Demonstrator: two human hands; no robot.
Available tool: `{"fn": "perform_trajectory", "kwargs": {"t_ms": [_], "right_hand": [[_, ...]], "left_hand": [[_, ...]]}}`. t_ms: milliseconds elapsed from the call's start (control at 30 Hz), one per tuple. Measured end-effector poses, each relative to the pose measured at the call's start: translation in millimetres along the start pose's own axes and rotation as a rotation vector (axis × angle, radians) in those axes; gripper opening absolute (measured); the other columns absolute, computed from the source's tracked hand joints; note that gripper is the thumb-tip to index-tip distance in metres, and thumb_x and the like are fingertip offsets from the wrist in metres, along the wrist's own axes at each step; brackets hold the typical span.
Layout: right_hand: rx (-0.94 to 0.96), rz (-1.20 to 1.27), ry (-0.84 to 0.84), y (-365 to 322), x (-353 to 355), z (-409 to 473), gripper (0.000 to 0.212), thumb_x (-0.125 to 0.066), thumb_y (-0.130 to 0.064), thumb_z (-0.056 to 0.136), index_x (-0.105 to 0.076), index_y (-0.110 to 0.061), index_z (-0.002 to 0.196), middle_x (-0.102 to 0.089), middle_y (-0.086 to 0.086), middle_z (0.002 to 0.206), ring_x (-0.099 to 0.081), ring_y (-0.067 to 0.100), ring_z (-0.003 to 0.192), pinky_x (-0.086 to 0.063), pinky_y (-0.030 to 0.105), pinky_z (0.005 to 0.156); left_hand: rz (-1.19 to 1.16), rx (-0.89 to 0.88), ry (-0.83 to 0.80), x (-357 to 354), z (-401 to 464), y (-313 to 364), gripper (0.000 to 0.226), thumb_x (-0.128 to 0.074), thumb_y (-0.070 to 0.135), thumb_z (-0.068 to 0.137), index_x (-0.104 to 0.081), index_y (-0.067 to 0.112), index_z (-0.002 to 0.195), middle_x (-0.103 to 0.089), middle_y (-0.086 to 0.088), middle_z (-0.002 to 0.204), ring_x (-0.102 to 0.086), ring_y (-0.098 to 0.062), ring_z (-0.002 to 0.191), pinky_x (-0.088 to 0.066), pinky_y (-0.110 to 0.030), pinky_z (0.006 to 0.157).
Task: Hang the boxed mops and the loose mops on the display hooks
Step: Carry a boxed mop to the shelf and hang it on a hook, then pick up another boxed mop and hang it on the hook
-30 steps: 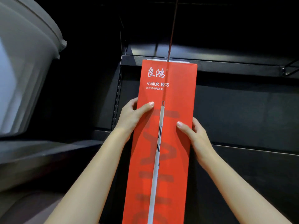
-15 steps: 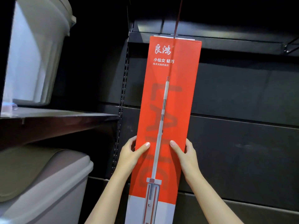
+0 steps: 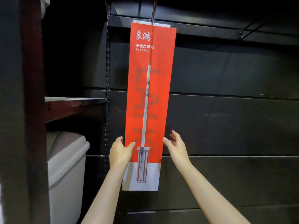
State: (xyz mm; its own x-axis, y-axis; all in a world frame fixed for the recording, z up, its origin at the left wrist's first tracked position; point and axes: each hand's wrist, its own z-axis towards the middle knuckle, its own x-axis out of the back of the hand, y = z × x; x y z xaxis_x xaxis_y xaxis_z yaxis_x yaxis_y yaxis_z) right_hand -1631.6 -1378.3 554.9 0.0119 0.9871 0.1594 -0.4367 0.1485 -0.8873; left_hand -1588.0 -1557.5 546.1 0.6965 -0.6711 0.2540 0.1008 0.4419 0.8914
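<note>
On its hook (image 3: 153,12), one boxed mop (image 3: 150,94); left hand (image 3: 120,152) pinches it, right hand (image 3: 175,145) spread.

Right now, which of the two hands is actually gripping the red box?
The left hand: its thumb and fingers pinch the red mop box's left edge. The right hand hovers open beside it.

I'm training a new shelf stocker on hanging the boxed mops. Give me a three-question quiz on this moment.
1. True or false: the right hand grips the red mop box.
2. Which hand touches the box? A. left hand B. right hand C. neither
3. Fill in: the box's top hangs from a thin ____.

Key:
1. False; it is open, just off the box's right edge.
2. A; thumb on the front.
3. hook
</note>
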Motion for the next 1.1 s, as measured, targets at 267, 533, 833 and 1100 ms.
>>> {"fn": "perform_trajectory", "kwargs": {"t_ms": [267,533,833,1100], "right_hand": [[-0.177,-0.457,0.074,61.4,93.1,-154.5,0.057,-0.052,-0.039,0.095,-0.029,-0.028,0.146,-0.031,-0.007,0.154,-0.035,0.013,0.138,-0.029,0.026,0.107],[-0.483,-1.069,0.106,87.5,260.8,-352.0,0.057,-0.045,-0.045,0.095,-0.035,-0.019,0.145,-0.038,0.004,0.149,-0.039,0.021,0.134,-0.031,0.035,0.110],[-0.984,-1.022,0.535,59.8,396.7,-675.7,0.053,-0.044,-0.044,0.097,-0.039,-0.018,0.142,-0.038,0.001,0.150,-0.036,0.018,0.137,-0.027,0.028,0.112],[-1.324,-0.761,1.164,-13.3,451.0,-946.8,0.046,-0.055,-0.034,0.094,-0.046,-0.016,0.136,-0.048,0.002,0.142,-0.044,0.019,0.131,-0.033,0.030,0.107]], "left_hand": [[0.329,-0.117,-0.330,-34.6,-121.8,-27.2,0.052,-0.059,0.033,0.091,-0.048,0.009,0.136,-0.056,-0.014,0.134,-0.054,-0.034,0.119,-0.045,-0.043,0.091],[0.456,-0.405,-1.136,-108.5,-330.0,-42.8,0.062,-0.056,0.037,0.093,-0.033,0.015,0.146,-0.044,-0.003,0.147,-0.042,-0.018,0.135,-0.035,-0.030,0.107],[0.276,-0.644,-1.770,-150.7,-610.2,20.9,0.045,-0.061,0.035,0.091,-0.049,0.018,0.131,-0.056,-0.001,0.127,-0.052,-0.022,0.125,-0.040,-0.025,0.091],[0.071,-0.892,-2.174,-122.2,-921.2,110.8,0.062,-0.054,0.043,0.093,-0.034,0.020,0.147,-0.037,0.001,0.153,-0.039,-0.015,0.137,-0.030,-0.023,0.108]]}}
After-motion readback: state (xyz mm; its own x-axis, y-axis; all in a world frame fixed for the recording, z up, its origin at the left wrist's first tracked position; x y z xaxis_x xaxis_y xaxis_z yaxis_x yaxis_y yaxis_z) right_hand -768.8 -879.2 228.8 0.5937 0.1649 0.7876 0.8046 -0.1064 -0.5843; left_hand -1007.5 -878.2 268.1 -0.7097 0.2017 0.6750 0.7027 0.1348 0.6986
